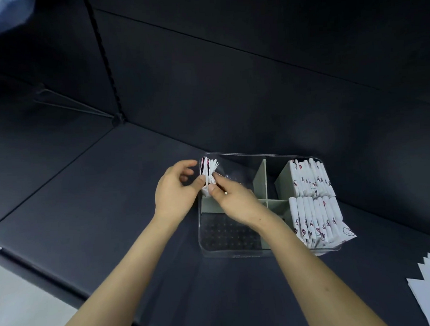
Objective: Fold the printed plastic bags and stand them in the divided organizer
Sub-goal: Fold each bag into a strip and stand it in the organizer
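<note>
Head view, left hand (175,188) and right hand (234,199) pinching folded bags (209,173) in organizer (238,254), far-left corner, open room nearer.

In the organizer (238,254), folded bags (311,217) fill the 2 right compartments, a bundle (209,173) the far-left corner.

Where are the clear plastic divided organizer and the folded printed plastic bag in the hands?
Clear plastic divided organizer (238,252): head view, front wall.
Folded printed plastic bag (208,172): head view, upper part.
</note>
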The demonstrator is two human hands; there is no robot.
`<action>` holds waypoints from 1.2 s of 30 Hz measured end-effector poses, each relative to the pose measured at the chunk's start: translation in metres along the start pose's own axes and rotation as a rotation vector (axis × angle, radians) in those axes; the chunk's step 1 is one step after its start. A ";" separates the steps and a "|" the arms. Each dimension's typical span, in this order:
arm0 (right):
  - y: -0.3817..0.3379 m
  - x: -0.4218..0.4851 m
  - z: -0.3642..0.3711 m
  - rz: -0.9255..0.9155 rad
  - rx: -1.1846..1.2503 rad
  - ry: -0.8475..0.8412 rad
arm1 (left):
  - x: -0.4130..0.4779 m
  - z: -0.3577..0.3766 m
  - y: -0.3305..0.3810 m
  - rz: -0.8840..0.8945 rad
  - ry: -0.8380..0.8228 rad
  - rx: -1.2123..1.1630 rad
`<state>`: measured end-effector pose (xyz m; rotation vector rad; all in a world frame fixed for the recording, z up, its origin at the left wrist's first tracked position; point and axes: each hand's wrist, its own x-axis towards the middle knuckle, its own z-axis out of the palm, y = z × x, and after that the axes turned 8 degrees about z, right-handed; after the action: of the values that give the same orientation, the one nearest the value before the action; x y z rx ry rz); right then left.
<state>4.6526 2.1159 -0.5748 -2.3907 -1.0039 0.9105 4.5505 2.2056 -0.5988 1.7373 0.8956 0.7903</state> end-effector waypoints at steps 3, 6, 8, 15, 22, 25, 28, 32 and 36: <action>0.002 0.000 0.002 -0.055 0.070 0.087 | -0.001 0.002 -0.002 0.028 -0.031 -0.019; 0.005 -0.003 0.007 -0.048 0.108 0.105 | -0.003 0.003 -0.004 0.052 -0.062 -0.033; 0.002 -0.007 0.008 -0.049 0.081 0.107 | -0.002 0.002 -0.005 0.048 -0.074 -0.034; -0.002 -0.017 -0.002 -0.060 0.008 0.133 | -0.005 -0.002 0.002 0.070 0.006 0.005; 0.014 -0.035 -0.029 -0.067 -0.030 0.188 | -0.022 0.017 0.046 0.295 0.103 0.048; 0.035 -0.054 -0.046 -0.062 0.002 0.233 | -0.040 0.038 0.062 0.409 0.045 0.085; 0.068 -0.080 -0.061 -0.046 0.133 0.276 | -0.058 0.064 0.071 0.487 -0.057 0.102; 0.121 -0.127 -0.079 -0.024 0.297 0.352 | -0.079 0.097 0.079 0.617 -0.174 0.139; 0.179 -0.178 -0.093 0.058 0.460 0.535 | -0.105 0.130 0.086 0.704 -0.249 0.147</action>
<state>4.7093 1.8555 -0.5363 -2.0954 -0.4616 0.4127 4.6226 2.0349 -0.5665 2.2569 0.1569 0.9335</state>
